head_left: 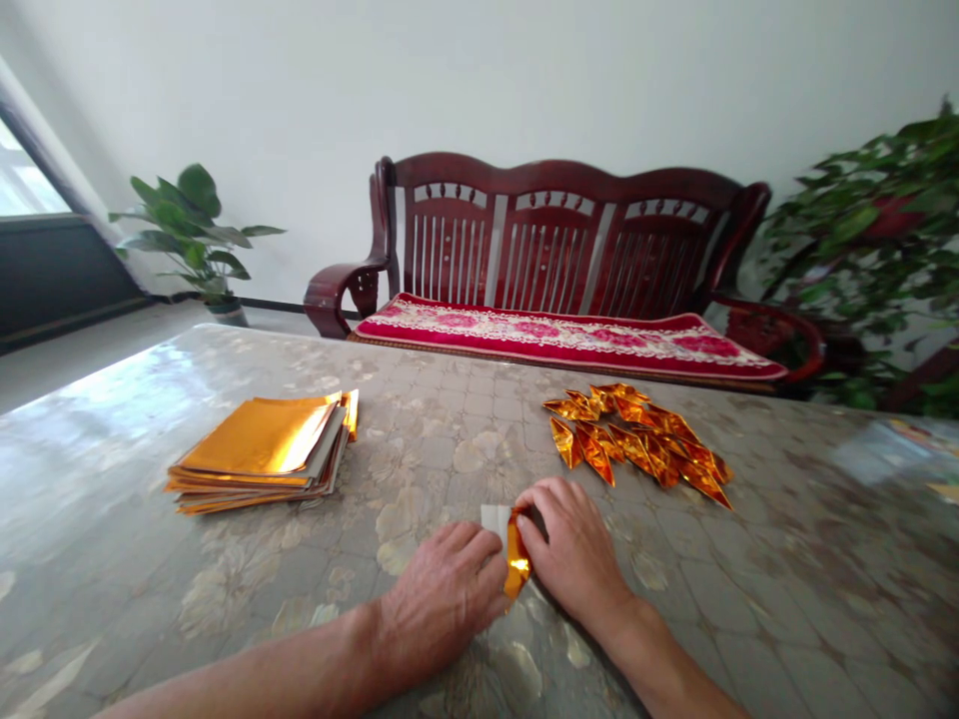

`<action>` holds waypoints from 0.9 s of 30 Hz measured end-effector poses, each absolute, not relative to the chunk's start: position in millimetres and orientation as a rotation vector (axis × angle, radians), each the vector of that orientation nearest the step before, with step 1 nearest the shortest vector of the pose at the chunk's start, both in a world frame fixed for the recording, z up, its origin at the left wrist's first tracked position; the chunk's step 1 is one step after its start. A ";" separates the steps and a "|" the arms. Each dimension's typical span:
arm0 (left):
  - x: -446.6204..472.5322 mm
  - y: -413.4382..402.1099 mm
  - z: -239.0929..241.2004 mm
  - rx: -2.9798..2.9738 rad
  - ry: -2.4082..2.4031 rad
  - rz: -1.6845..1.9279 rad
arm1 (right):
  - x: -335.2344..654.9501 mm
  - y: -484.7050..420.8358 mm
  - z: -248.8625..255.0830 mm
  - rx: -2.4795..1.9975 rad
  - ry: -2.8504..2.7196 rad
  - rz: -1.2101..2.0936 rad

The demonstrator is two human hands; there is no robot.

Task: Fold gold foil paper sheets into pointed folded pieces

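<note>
Between my two hands, on the table, is a sheet of gold foil paper (518, 559), partly folded, with its pale back side showing at the upper left. My left hand (454, 584) lies over the left part of the sheet, its fingers bent and closed on it. From the right, my right hand (573, 544) grips the gold edge between thumb and fingers. Beyond my right hand rests a group of folded gold foil pieces (636, 439) with pointed ends. A stack of flat gold foil sheets (259, 444) sits to the left, its edges uneven.
The table (420, 419) has a glossy floral cover. Behind it stands a dark red wooden bench (554, 240) with a red patterned cushion (569, 335). Potted plants (196, 235) flank the bench. A clear plastic bag (899, 451) lies at the table's right edge.
</note>
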State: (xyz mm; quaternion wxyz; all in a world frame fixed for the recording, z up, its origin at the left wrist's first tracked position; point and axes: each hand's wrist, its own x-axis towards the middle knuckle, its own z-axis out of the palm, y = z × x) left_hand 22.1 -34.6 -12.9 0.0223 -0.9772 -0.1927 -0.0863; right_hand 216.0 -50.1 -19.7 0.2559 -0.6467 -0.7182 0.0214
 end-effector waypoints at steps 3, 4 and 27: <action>22.8 -33.5 -12.1 -3.030 -0.607 -0.247 | 214.6 -50.4 -19.2 -1.762 -1.958 0.051; 23.2 -33.7 -11.3 -3.033 -0.613 -0.245 | 214.0 -50.5 -18.6 -1.767 -1.960 0.050; 26.9 -37.6 -10.1 -3.097 -0.655 -0.241 | 222.9 -40.1 -22.3 -1.743 -1.614 0.597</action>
